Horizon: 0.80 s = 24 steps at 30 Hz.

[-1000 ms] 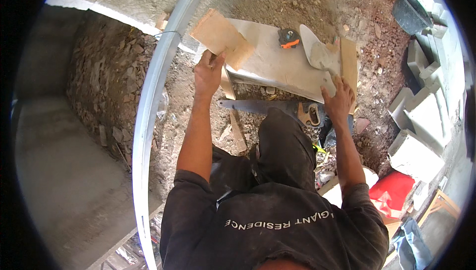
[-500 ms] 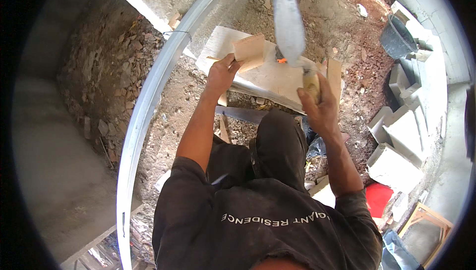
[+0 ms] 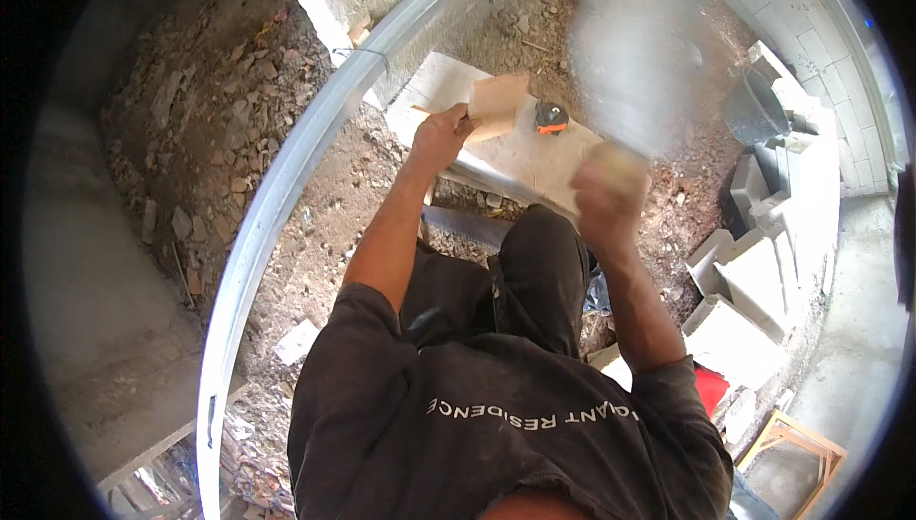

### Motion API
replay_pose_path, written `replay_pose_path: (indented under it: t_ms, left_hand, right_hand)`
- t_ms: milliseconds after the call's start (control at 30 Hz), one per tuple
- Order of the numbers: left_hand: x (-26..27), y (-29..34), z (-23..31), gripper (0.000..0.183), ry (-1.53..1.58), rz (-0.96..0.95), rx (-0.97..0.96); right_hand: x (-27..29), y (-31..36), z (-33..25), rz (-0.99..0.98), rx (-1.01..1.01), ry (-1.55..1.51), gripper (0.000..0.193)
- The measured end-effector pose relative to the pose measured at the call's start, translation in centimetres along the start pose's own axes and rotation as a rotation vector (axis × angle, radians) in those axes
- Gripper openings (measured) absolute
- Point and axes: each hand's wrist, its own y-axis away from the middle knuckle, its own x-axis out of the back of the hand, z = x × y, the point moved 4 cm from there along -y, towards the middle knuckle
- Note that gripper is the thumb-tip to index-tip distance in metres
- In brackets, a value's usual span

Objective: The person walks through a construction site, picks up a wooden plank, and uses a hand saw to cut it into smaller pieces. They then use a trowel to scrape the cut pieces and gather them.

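My left hand [image 3: 443,141] is closed on the near edge of a thin tan piece of wood [image 3: 500,103], standing tilted on a pale flat block [image 3: 534,162]. Gripped in my right hand [image 3: 608,203] is a machete by its yellowish handle; the broad grey blade [image 3: 630,67] points away from me and is smeared by motion. Hand and blade are raised to the right of the wood, apart from it. A black and orange tape measure [image 3: 551,118] rests on the block between my hands.
A curved-looking metal bar [image 3: 286,191] crosses on my left. Rubble [image 3: 229,129] covers the ground beyond it. To the right are a dark bucket [image 3: 757,105], several pale blocks [image 3: 735,339] and a wooden frame [image 3: 797,458]. A flat grey blade-like strip [image 3: 468,224] lies before my knees.
The machete has swung to the right and blurred, uncovering the tape measure. My left hand keeps its hold on the wood. The whole view has shifted slightly.
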Motion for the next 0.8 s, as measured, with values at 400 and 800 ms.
replay_pose_path:
  t_ms: [400,800]
  left_hand:
    - [-1.0,-0.3,-0.7,0.025,0.063,0.063,-0.07]
    - [-0.4,-0.3,-0.1,0.025,-0.126,-0.067,-0.04]
  right_hand:
    - [-1.2,-0.1,4.9,-0.14,-0.245,0.441,0.047]
    - [-1.0,2.1,1.9,-0.158,-0.587,0.131,0.036]
